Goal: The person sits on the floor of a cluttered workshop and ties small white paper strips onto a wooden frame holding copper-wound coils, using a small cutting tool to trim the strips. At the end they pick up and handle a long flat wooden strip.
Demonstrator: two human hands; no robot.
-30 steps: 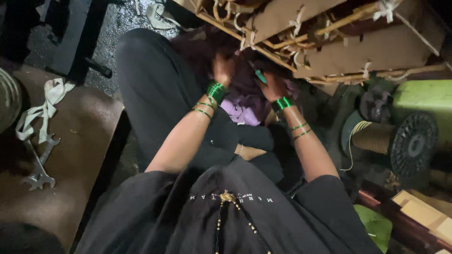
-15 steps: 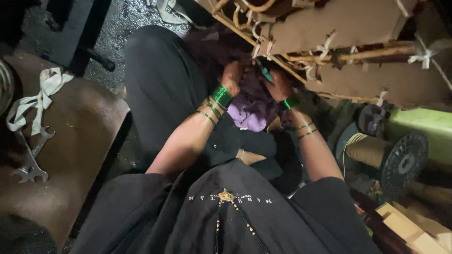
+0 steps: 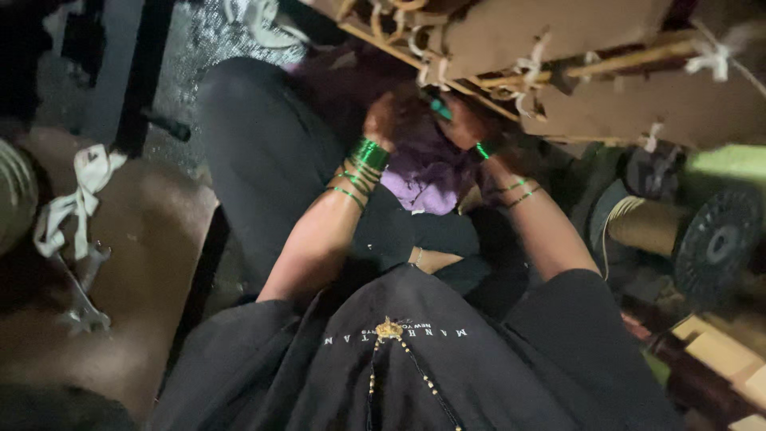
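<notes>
Our left hand [image 3: 388, 120] is curled shut on a fold of the purple cloth [image 3: 423, 172], which lies bunched in our lap between both wrists. Our right hand [image 3: 467, 124] sits just beside it, closed around a small green tool [image 3: 440, 108], right under the edge of the wooden frame [image 3: 558, 48]. A large thread spool [image 3: 678, 231] lies to our right, and a metal wrench [image 3: 80, 291] rests well apart on our left.
</notes>
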